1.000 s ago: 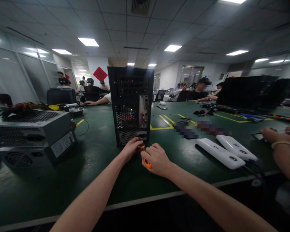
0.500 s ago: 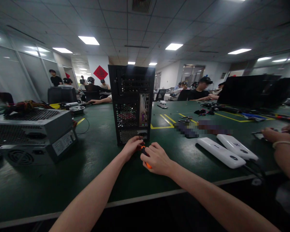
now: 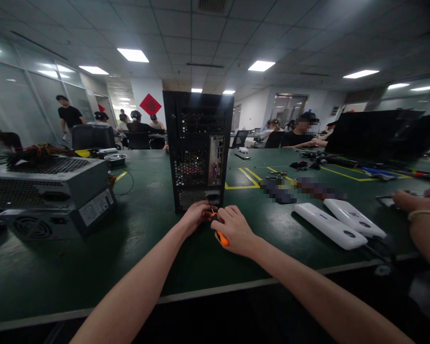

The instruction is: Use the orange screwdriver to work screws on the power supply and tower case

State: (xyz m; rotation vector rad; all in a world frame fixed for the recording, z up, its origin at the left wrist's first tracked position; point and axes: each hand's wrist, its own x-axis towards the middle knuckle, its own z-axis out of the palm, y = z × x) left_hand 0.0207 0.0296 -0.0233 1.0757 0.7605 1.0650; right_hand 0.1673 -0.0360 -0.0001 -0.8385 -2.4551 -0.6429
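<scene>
A black computer case (image 3: 200,143) stands upright on the green table, its perforated back and port panel facing me. In my right hand (image 3: 234,231) is an orange and black screwdriver (image 3: 222,238). Its thin shaft points up and away toward the lower edge of the case. My left hand (image 3: 197,216) is at the bottom of the case, just left of the screwdriver shaft, with its fingers bent together. What those fingertips pinch, if anything, is too small to make out.
Two stacked power supply units (image 3: 53,191) sit at left, near a metal bowl (image 3: 115,159). White power banks (image 3: 329,225) lie at right, beside another person's hand (image 3: 408,199). Dark monitors (image 3: 372,136) stand behind. The table edge (image 3: 215,294) runs in front of me.
The screwdriver has tilted, so more of its orange handle and its shaft now show. My right hand has shifted slightly rightward. My left hand stays near the case's bottom.
</scene>
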